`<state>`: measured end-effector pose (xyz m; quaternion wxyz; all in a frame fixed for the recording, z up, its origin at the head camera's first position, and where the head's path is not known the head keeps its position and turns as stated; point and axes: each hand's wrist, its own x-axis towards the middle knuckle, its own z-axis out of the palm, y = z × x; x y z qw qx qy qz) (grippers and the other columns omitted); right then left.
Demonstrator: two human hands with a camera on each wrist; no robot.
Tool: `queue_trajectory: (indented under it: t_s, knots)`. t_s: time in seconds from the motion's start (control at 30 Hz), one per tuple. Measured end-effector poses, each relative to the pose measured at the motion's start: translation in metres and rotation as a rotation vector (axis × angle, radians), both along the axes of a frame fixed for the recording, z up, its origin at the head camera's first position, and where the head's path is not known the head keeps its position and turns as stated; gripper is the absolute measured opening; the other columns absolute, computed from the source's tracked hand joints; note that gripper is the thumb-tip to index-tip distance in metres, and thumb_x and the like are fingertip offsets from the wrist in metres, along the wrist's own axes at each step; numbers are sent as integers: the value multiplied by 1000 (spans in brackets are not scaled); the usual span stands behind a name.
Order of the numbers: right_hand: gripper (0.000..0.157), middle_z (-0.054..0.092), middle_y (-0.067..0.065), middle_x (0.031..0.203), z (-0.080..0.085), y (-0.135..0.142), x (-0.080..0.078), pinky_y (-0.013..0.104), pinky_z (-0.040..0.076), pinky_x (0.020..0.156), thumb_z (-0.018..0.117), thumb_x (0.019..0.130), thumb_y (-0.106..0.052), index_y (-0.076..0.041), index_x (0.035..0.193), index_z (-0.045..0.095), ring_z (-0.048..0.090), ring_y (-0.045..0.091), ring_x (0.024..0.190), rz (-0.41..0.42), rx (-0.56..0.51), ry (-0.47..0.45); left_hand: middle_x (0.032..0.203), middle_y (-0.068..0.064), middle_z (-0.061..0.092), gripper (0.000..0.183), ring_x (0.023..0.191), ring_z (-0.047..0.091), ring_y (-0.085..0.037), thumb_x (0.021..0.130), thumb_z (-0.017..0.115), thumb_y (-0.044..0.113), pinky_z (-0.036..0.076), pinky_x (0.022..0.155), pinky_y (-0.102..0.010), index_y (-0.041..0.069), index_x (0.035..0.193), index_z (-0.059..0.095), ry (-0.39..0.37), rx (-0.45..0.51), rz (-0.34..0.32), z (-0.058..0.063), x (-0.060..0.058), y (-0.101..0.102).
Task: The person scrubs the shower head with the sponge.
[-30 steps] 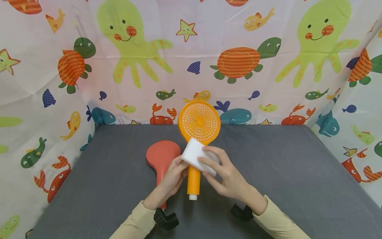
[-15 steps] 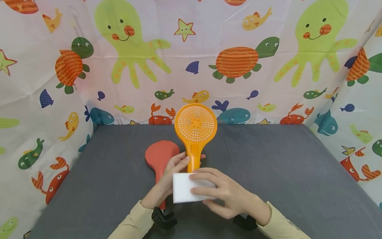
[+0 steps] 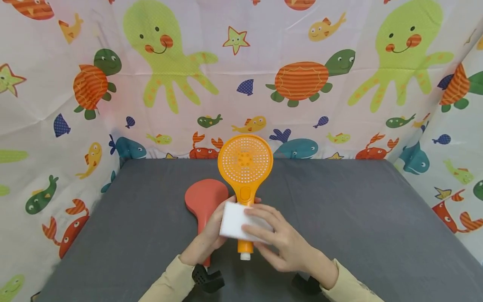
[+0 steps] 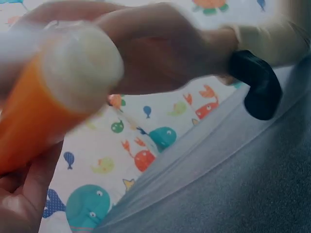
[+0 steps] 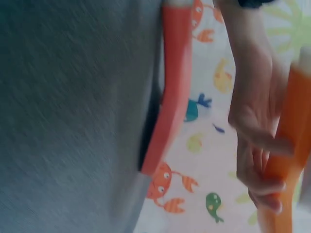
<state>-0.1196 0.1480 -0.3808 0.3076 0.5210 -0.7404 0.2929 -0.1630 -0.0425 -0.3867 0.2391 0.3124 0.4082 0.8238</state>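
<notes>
An orange shower head [image 3: 245,161] stands upright in the head view, its round perforated face toward me and a white threaded end [image 3: 245,256] at the bottom. My left hand [image 3: 210,228] grips its handle from behind; the left wrist view shows the orange handle [image 4: 29,111] close up. In my right hand [image 3: 281,239] is a white sponge block [image 3: 241,222], held against the front of the handle and hiding part of it. Fingers of the left hand [image 5: 257,121] curl round the handle in the right wrist view.
A red shower head [image 3: 205,197] lies on the grey cloth-covered table [image 3: 339,218], to the left and partly behind the left hand. A white curtain [image 3: 249,54] printed with sea animals rises at the back and sides.
The sponge went from the upper handle down to its lower end, then back up to mid-handle. The left hand shifted its grip up the handle, and the shower head sits slightly lower.
</notes>
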Motion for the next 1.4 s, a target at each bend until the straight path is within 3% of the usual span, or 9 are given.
queue_trajectory:
  t_s: [0.1, 0.23, 0.37, 0.53, 0.67, 0.83, 0.97, 1.07, 1.4]
  knots:
    - [32, 45, 22, 130, -3, -3, 5, 44, 38, 99, 53, 90, -17, -7, 120, 58, 40, 38, 120, 105, 82, 79, 119, 0, 55, 38, 98, 54, -13, 98, 25, 12, 46, 85, -26, 9, 130, 44, 12, 35, -52, 5, -1, 2]
    - [32, 46, 23, 128, -5, -4, 1, 43, 38, 98, 54, 89, -17, -6, 118, 58, 41, 39, 118, 100, 101, 153, 108, 0, 57, 27, 90, 57, -10, 100, 36, 19, 48, 79, -23, 10, 123, 47, -4, 32, -32, 8, 0, 2]
    - [30, 45, 25, 127, -1, -2, -12, 42, 34, 102, 53, 91, -17, -6, 119, 58, 40, 40, 118, -9, -12, 169, 101, 2, 60, 22, 85, 60, -9, 96, 51, 25, 51, 76, -22, 14, 115, 54, -29, 27, 4, 2, 0, 0]
    - [32, 40, 28, 125, 4, 1, -30, 40, 34, 102, 54, 92, -16, -3, 121, 54, 38, 43, 117, -212, -217, 193, 108, -7, 58, 28, 94, 59, -19, 99, 43, 10, 52, 81, -37, 3, 125, 51, -67, -6, -8, -7, -5, 4]
    - [37, 35, 26, 129, 3, 0, -28, 35, 38, 97, 53, 94, -20, -5, 128, 51, 36, 39, 117, -290, -243, 92, 107, -10, 59, 28, 94, 60, -20, 99, 41, 8, 52, 81, -39, -1, 124, 51, -88, -39, 15, -9, -8, 5]
    - [38, 38, 22, 130, -2, -3, -8, 39, 39, 93, 47, 94, -22, -8, 130, 52, 37, 34, 117, -131, -71, -46, 101, -3, 62, 22, 86, 61, -13, 99, 43, 10, 52, 76, -27, 9, 111, 61, -94, -34, 88, -10, -12, 0]
    - [37, 42, 22, 129, -6, -3, 5, 42, 39, 96, 47, 91, -17, -6, 126, 55, 39, 34, 117, 53, 77, 2, 97, -3, 62, 20, 85, 60, -12, 99, 43, 15, 52, 75, -24, 9, 109, 61, -57, -38, 89, -9, -15, -3]
    - [36, 43, 22, 128, -7, -2, 1, 41, 38, 98, 48, 90, -16, -6, 124, 56, 40, 35, 117, 82, 100, 57, 100, -4, 62, 21, 89, 60, -14, 99, 46, 16, 52, 77, -26, 8, 112, 59, -67, -17, 71, -7, -16, -4]
    - [37, 39, 25, 128, 16, 12, -39, 40, 38, 97, 51, 92, -17, -5, 127, 54, 37, 43, 115, -347, -137, 235, 102, -7, 59, 31, 86, 59, -18, 99, 41, 9, 54, 74, -34, 2, 128, 51, -88, -41, -36, -9, -12, -2]
